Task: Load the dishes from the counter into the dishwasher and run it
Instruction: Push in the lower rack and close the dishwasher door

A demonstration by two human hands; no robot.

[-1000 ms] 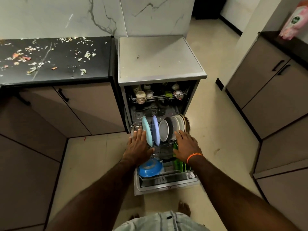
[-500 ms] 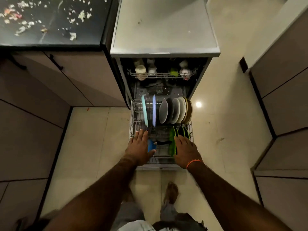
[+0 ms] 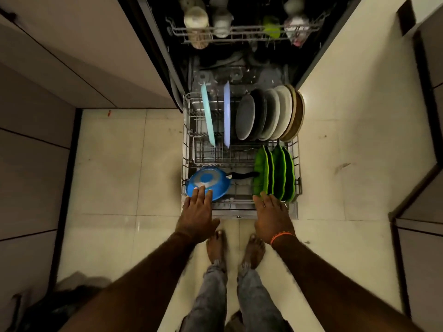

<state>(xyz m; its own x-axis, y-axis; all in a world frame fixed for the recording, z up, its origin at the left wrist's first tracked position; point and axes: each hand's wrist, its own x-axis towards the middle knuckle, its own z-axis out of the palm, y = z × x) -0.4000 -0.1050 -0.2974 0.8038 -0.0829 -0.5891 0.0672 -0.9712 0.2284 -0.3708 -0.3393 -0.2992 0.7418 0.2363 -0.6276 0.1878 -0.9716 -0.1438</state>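
Observation:
The dishwasher's lower rack (image 3: 186, 149) is pulled out over the open door and is full. A teal plate (image 3: 207, 116) and a lilac plate (image 3: 227, 113) stand on edge beside several grey, white and brown plates (image 3: 268, 115). Green leaf-shaped plates (image 3: 275, 172) fill the front right, and a blue pan (image 3: 208, 182) with a black handle lies at the front left. My left hand (image 3: 197, 212) lies flat at the rack's front edge, fingertips on the blue pan. My right hand (image 3: 271, 215) lies flat at the front right, by the green plates. Neither holds anything.
The upper rack (image 3: 242, 34) inside the dishwasher holds cups and a green item. The door's front edge (image 3: 239, 215) is just ahead of my bare feet (image 3: 236, 248). Cabinets stand on the left (image 3: 60, 68) and right (image 3: 426, 236), with tiled floor (image 3: 119, 164) between them.
Both hands have slid back from the standing plates to the rack's front edge. My head has tipped down, so the counter is out of view and my feet show.

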